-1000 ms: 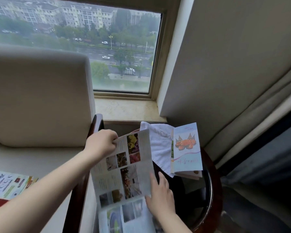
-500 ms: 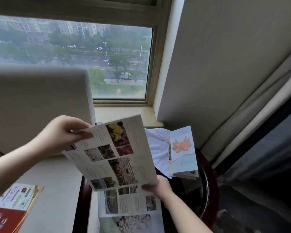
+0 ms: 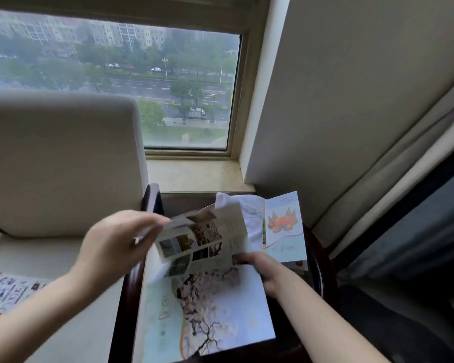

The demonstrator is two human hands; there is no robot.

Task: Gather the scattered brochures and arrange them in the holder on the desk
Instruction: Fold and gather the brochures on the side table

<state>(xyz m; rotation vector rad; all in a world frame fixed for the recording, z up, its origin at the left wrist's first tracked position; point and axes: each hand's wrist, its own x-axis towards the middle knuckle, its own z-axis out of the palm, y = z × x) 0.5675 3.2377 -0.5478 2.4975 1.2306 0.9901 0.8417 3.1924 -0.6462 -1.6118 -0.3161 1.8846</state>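
Both hands hold the photo brochure (image 3: 202, 242) above the round side table (image 3: 323, 268): left hand (image 3: 116, 242) pinches its upper left edge, right hand (image 3: 268, 271) grips its lower right corner. Blossom brochure (image 3: 215, 315) lies beneath.

Photo brochure (image 3: 205, 242): paper, slight sheen (blurred). Blossom-print leaflet (image 3: 215, 310) beneath it: smooth glossy paper. Armchair (image 3: 58, 163) left of it: matt woven cloth; armrest (image 3: 131, 281) dark lacquered wood. White towel (image 3: 247, 210) behind: soft cloth.

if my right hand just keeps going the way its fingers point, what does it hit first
Probably the folded photo brochure that the right hand already grips, fingers pointing left. Beyond it lies the left hand; depth is unclear.
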